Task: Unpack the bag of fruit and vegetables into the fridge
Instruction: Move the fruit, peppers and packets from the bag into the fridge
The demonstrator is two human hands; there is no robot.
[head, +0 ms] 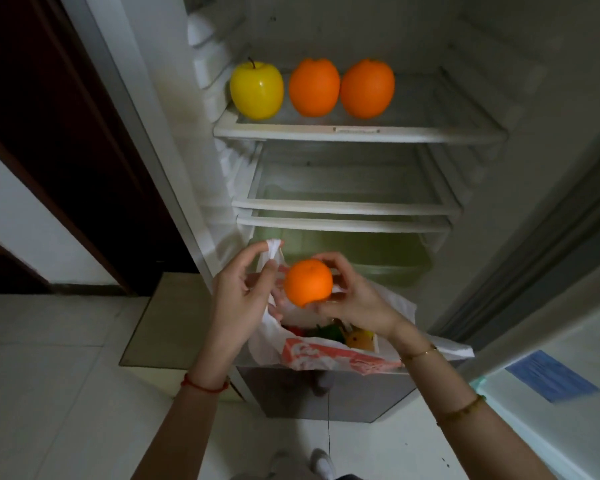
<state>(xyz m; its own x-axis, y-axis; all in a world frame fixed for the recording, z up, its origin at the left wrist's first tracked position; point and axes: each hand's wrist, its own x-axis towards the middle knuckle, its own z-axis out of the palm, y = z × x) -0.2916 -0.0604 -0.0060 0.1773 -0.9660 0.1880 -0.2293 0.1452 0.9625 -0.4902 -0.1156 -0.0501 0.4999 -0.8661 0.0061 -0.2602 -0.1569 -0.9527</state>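
Done: a yellow apple [256,90] and two oranges [340,88] already sit on your fridge's top shelf [357,135].
In hand: your right hand [355,301] cups a third orange [308,283] above the bag [329,356]; your left hand [238,294] pinches the bag's handle.
Left: red, green and yellow produce, probably several pieces, remains in the bag.

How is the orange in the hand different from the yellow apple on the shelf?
The orange is orange and held above the bag by the right hand; the yellow apple is yellow and sits on the shelf. The apple has a stem; the orange shows none. Both are round fruit.
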